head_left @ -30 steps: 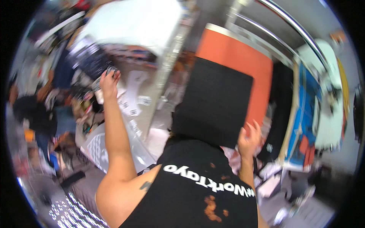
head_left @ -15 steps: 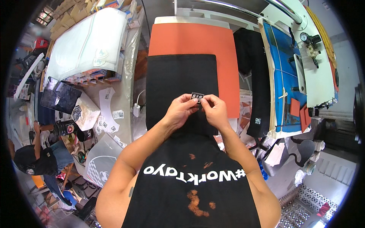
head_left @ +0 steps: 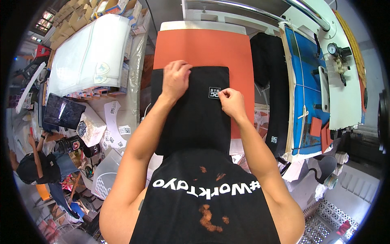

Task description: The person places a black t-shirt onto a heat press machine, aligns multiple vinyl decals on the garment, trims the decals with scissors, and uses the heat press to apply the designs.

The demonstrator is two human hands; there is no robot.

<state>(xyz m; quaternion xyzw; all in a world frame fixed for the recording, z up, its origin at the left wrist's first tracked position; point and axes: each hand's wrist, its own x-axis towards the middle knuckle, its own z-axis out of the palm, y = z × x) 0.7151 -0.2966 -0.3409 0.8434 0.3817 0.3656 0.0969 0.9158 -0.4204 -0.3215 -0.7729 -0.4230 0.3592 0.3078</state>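
"Small square label [head_left: 214, 93], look — it lies near the top right corner of the black cloth [head_left: 193, 118]. Who has it?"

"The right hand [head_left: 233, 102]. Its thumb and finger are pinched together on the label's right edge. I think they hold just the edge so most of the label can lie flat."

"And the left hand [head_left: 176, 80]?"

"That one is by the cloth's top edge, with its fingers bent. From here I can't see if they pinch the cloth. Maybe it is there to help the cloth lie smooth."

"Why is the cloth on that orange pad [head_left: 203, 46]?"

"The pad is flat and wide — good for laying cloth out, I'd guess, with no lumps under it."
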